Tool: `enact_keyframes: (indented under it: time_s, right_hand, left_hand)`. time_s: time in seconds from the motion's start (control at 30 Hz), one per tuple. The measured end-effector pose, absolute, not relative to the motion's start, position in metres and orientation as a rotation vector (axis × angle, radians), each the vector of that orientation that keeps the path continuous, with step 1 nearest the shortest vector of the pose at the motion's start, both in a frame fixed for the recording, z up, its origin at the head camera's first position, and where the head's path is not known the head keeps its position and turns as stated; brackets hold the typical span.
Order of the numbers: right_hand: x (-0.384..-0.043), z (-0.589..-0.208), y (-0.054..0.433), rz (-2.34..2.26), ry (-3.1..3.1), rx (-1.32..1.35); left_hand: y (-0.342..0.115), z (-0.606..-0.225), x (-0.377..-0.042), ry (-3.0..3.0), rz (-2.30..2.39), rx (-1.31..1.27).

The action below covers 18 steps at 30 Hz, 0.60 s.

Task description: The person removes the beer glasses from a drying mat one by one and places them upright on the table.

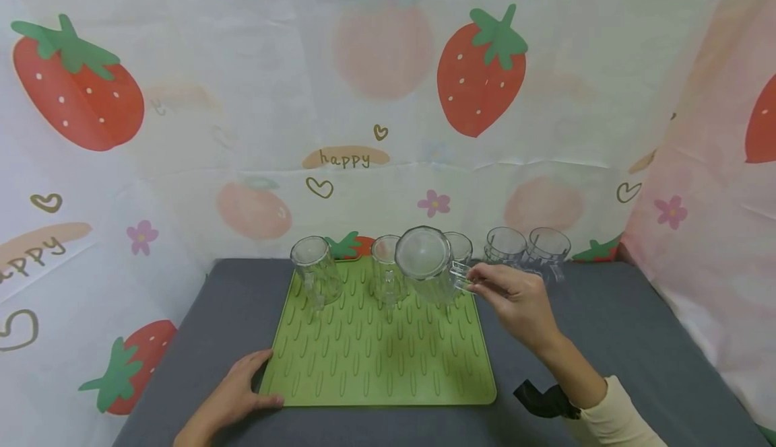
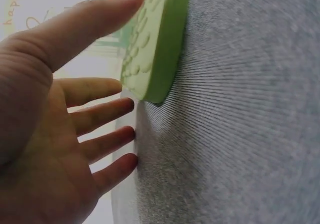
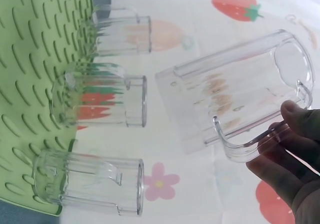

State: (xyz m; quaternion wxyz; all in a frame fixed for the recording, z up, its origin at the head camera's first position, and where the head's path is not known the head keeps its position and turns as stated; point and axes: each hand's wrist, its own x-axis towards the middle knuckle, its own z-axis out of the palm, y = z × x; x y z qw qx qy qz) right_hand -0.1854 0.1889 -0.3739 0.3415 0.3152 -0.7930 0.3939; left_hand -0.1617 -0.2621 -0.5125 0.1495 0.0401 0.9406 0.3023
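My right hand (image 1: 512, 299) pinches the handle of a clear glass mug (image 1: 424, 258) and holds it tilted over the green ridged mat (image 1: 382, 373), base toward the head camera. In the right wrist view, thumb and fingers of the right hand (image 3: 295, 154) close around that handle. Toward the back of the mat stand three more glass mugs: one at left (image 1: 316, 275), one in the middle (image 3: 105, 102), and one (image 1: 459, 246) partly hidden behind the held mug. My left hand (image 1: 233, 393) lies at the mat's front left corner, fingers extended, thumb over its edge (image 2: 165, 49).
Two more glass mugs (image 1: 504, 242) stand close together on the grey tabletop (image 1: 606, 326), right of the mat and partly behind my right hand. A strawberry-printed curtain (image 1: 376, 83) hangs behind the table and along both sides. A black strap (image 1: 545, 400) hangs at my right wrist.
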Motion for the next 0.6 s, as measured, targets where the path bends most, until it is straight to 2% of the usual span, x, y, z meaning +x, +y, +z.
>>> enact_keyframes:
  time_s: [0.6]
  right_hand:
    - [-0.187,-0.373,0.190,0.646,-1.995,0.919]
  left_hand:
    - [-0.240,-0.490,-0.163,2.797,1.047,0.186]
